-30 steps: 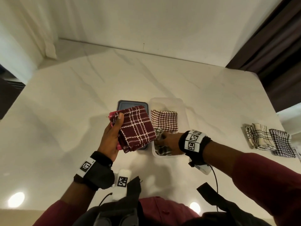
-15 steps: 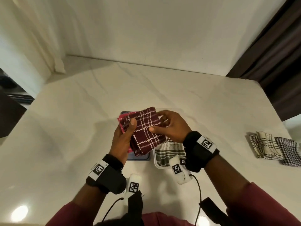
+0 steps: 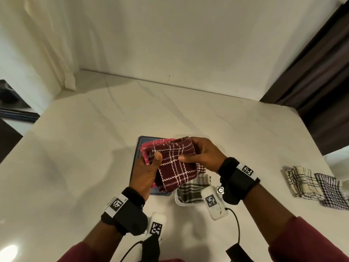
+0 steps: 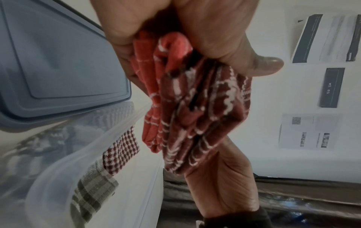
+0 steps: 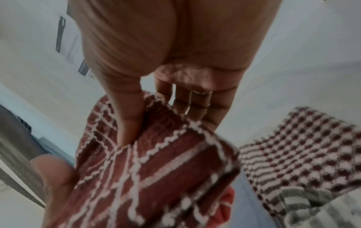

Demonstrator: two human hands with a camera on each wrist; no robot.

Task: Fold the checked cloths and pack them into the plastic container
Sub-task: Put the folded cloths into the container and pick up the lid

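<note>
Both hands held a folded maroon checked cloth [image 3: 174, 165] above the table [image 3: 79, 157], with a brighter red cloth [image 3: 151, 148] stacked behind it: the left hand [image 3: 146, 172] gripped the stack's left edge, thumb on top, while the right hand [image 3: 204, 156] pinched the right edge between thumb and fingers. Just beneath sat the clear plastic container [image 4: 64, 163] (a small-check red cloth [image 4: 121, 149] and a grey plaid cloth [image 4: 91, 194] already inside), its blue lid [image 4: 58, 61] lying beside it. Two more folded checked cloths [image 3: 313, 183] lay well apart at the table's right.
</note>
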